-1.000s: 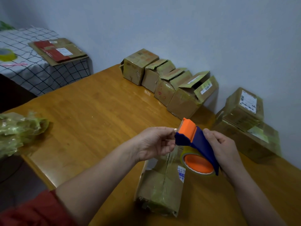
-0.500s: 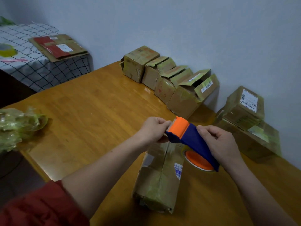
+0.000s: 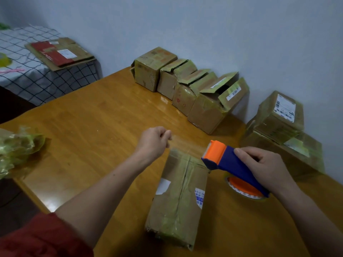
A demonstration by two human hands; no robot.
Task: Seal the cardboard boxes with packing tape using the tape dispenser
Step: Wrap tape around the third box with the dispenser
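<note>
A long cardboard box (image 3: 178, 197) lies on the wooden table (image 3: 89, 138) in front of me, its top seam running away from me. My right hand (image 3: 263, 166) grips the blue and orange tape dispenser (image 3: 230, 164), held just above the box's far right corner. A strip of clear tape (image 3: 187, 141) stretches from the dispenser to my left hand (image 3: 156, 140), which pinches its free end beyond the box's far end.
Several small boxes (image 3: 187, 88), some with open flaps, line the wall at the back. Two stacked boxes (image 3: 280, 127) sit at the right. Crumpled greenish tape (image 3: 16, 147) lies at the table's left edge. A flat carton (image 3: 59, 52) rests on the checked cloth.
My hands have drawn apart: the left hand pulled the tape end leftward and away, the right hand moved the dispenser to the right. A length of tape now spans between them.
</note>
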